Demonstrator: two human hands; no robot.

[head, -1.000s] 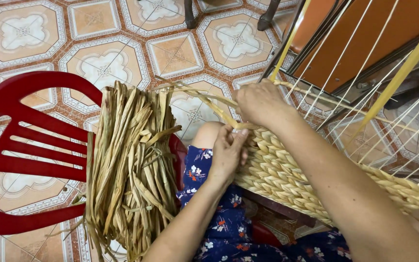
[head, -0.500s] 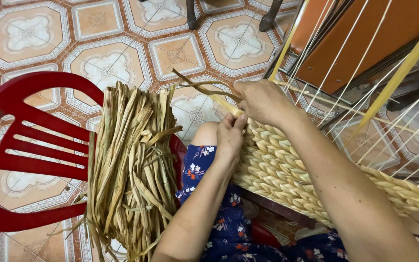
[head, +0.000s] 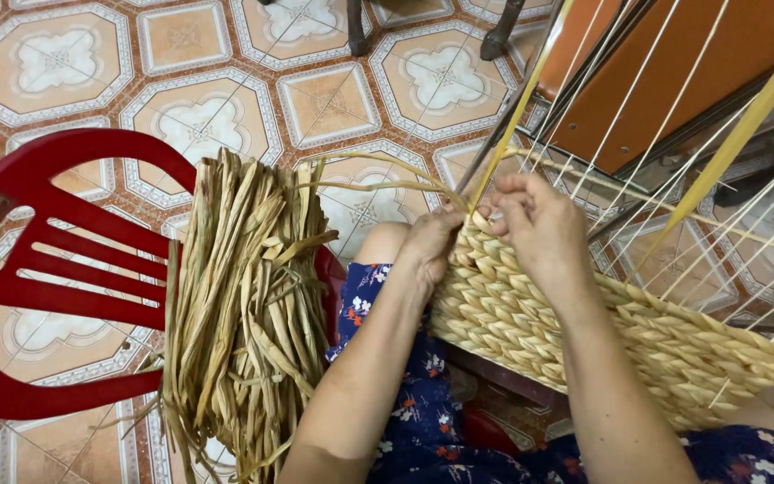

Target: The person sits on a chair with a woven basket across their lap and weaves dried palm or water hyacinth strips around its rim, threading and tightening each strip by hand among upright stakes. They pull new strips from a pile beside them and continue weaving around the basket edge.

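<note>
A woven mat of tan dried straw [head: 575, 332] lies across my lap, strung on white warp strings [head: 674, 170] that run up to the right. My left hand [head: 427, 246] presses on the mat's left edge and pinches a loose straw strand [head: 378, 184] that curls away to the left. My right hand [head: 539, 224] sits on the mat's top edge beside it, fingers closed on the same strand end where the strings start. A thick bundle of dried straw [head: 248, 314] hangs over a red plastic chair [head: 55, 269] at my left.
Patterned floor tiles [head: 226, 108] in orange and white spread under everything. An orange-brown board [head: 674, 72] with a metal frame stands at the upper right behind the strings. Dark furniture legs [head: 356, 31] stand at the top. My blue floral clothing [head: 423, 421] shows below.
Both hands have shifted up to the mat's top left corner and drawn closer together. The loose strand now curls out to the left instead of lying across the mat.
</note>
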